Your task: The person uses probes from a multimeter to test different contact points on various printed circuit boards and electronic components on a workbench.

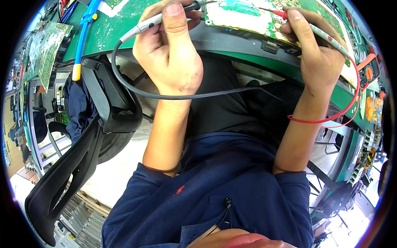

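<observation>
My left hand (171, 49) pinches a grey test probe (142, 26) with a black tip end; its black cable loops down across my wrist. Between thumb and fingers of my right hand (316, 47) is a second test probe (324, 37), grey with a red collar and a red lead. Both metal tips point inward over a green and white circuit board (240, 20) at the table's near edge. Whether either tip touches the board I cannot tell. The red lead runs past my right forearm toward an orange and dark multimeter (369, 73) at the right.
A green-topped workbench (109, 29) spans the far side. On its left lie a blue tube with a yellow end (78, 53) and another circuit board (47, 51). A black office chair (118, 103) stands to my left. Orange parts (374, 108) sit at the right edge.
</observation>
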Motion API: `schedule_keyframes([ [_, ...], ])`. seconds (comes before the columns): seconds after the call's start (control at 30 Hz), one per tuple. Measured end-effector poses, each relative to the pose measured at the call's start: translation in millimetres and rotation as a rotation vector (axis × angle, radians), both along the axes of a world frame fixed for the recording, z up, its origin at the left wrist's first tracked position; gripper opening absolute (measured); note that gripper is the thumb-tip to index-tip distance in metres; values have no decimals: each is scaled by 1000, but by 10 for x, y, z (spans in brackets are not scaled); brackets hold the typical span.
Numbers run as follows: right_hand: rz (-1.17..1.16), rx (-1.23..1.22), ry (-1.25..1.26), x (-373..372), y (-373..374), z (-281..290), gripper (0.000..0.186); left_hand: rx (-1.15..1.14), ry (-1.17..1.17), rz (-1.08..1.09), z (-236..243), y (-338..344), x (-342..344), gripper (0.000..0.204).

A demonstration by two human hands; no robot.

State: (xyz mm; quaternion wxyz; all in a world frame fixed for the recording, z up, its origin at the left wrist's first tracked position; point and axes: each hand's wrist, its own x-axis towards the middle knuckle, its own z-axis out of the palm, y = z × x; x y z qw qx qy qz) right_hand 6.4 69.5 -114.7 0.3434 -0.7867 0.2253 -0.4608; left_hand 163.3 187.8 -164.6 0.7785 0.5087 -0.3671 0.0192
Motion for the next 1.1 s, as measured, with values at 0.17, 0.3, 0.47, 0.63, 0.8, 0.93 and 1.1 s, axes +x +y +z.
schedule_keyframes([
  [0.17,-15,-12,14,0,4,7,16,-3,-4,-2,-2,-5,10,36],
  [0.3,-20,3,6,-11,2,8,16,43,73,30,102,-9,-92,37],
  [0.47,10,40,-25,18,14,0,16,75,92,53,147,22,-97,38],
  [0.63,-147,23,-17,153,241,129,16,110,90,12,200,28,-66,37],
  [0.8,-130,84,-87,149,192,85,16,137,76,2,239,43,-56,37],
  [0.93,-104,62,-89,135,166,78,15,144,67,-22,229,56,-27,36],
  [1.1,-35,107,-77,99,153,119,14,138,80,-21,237,47,-37,36],
])
